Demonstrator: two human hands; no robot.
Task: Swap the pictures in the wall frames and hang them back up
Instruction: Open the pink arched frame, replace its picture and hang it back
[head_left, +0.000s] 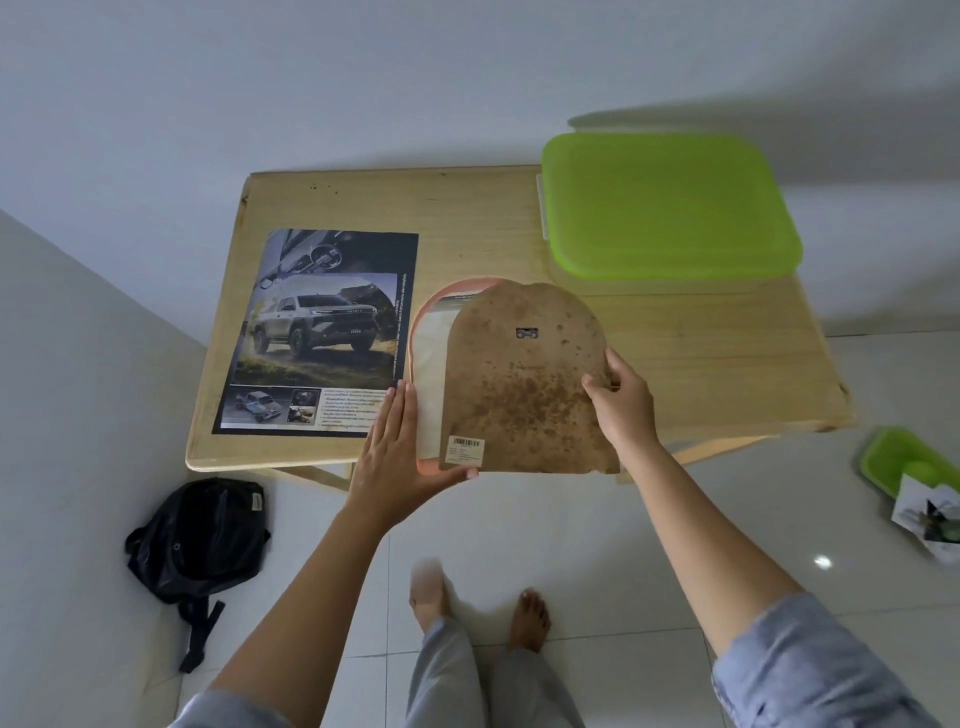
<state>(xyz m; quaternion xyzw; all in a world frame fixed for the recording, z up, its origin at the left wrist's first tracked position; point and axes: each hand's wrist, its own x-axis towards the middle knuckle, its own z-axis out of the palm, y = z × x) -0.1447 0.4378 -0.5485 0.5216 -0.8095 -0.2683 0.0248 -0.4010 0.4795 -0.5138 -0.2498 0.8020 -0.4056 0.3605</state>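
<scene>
A stained brown backing board (522, 379), arch-shaped with a small metal hanger and a barcode sticker, lies tilted over a pink arch-shaped frame (422, 317) near the table's front edge. A pale sheet of paper (434, 358) shows inside the frame, mostly hidden by the board. My right hand (621, 402) grips the board's right edge, thumb on top. My left hand (400, 447) lies with straight fingers along the frame's left side, its thumb under the board's lower left corner. A car poster (324, 332) lies flat on the table to the left.
The wooden table (701, 353) stands against a white wall. A clear box with a green lid (670, 202) sits at its back right. On the tiled floor lie a black backpack (200, 540) at left and a green tray with papers (914, 475) at right. My bare feet stand below.
</scene>
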